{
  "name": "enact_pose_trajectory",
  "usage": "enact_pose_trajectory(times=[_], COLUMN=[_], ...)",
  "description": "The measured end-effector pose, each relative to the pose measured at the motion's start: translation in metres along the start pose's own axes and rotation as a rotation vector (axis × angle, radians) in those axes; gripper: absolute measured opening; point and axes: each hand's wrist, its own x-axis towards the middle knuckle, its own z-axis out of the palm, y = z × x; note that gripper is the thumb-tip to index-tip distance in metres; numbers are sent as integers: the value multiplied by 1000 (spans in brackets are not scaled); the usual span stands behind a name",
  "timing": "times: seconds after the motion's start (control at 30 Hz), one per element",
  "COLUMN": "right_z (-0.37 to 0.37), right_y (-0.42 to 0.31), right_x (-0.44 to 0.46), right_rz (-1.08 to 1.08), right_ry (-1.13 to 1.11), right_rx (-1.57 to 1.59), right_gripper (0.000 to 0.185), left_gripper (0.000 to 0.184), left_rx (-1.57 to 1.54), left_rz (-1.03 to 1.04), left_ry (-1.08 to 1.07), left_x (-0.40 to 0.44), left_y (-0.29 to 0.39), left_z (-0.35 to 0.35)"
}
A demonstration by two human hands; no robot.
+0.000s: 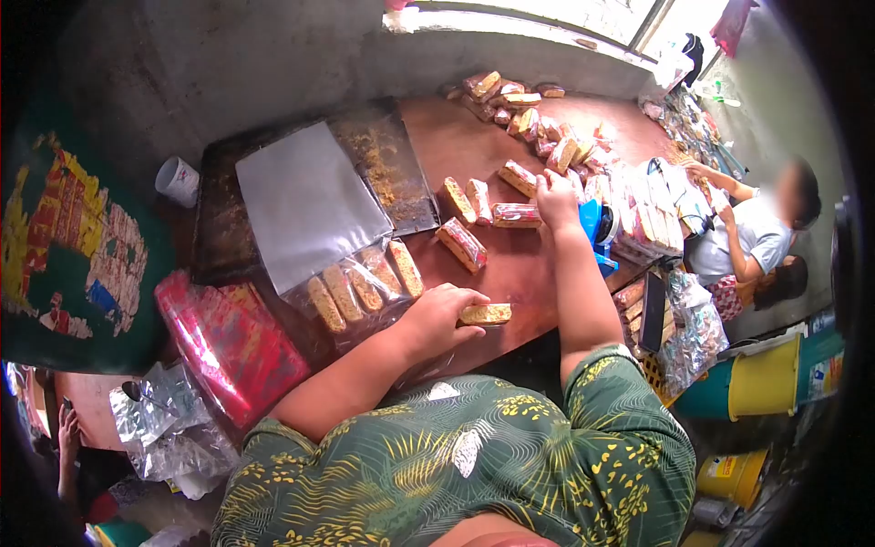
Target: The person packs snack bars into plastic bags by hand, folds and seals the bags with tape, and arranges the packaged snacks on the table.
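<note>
My left hand (439,317) is closed on a golden bread slice (485,314) at the table's front edge, thumb above it. Several similar bare slices (366,287) lie side by side in clear plastic to its left, by a large grey-white sheet (310,196). My right hand (557,198) reaches forward with its fingers curled together; what they hold, if anything, is hidden. It is beside a blue tape dispenser (592,226). Just left of it lie wrapped slices with red-printed film, including one wrapped slice (517,215) and another nearer me (461,244).
A heap of wrapped slices (524,118) covers the back of the brown table (437,137). Stacked packs (652,214) stand at right, near a seated person (743,232). A dark crumb-covered tray (387,164), white cup (178,180) and red plastic bundle (228,342) are at left.
</note>
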Motion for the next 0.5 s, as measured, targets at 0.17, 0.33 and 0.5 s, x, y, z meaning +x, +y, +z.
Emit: enact_pose_trajectory(times=[0.17, 0.33, 0.5], right_z=[-7, -75, -127], right_y=[-25, -48, -58], right_x=[3, -36, -125], right_rz=[108, 152, -283], right_ry=[-286, -209, -623], right_rx=[54, 668, 578], right_gripper=[42, 24, 20], left_gripper=[43, 41, 53], left_rx=[-17, -67, -99], left_rz=[76, -8, -117], left_ry=[56, 41, 44], left_x=[0, -1, -1], left_y=[-5, -8, -1], left_z=[1, 3, 2])
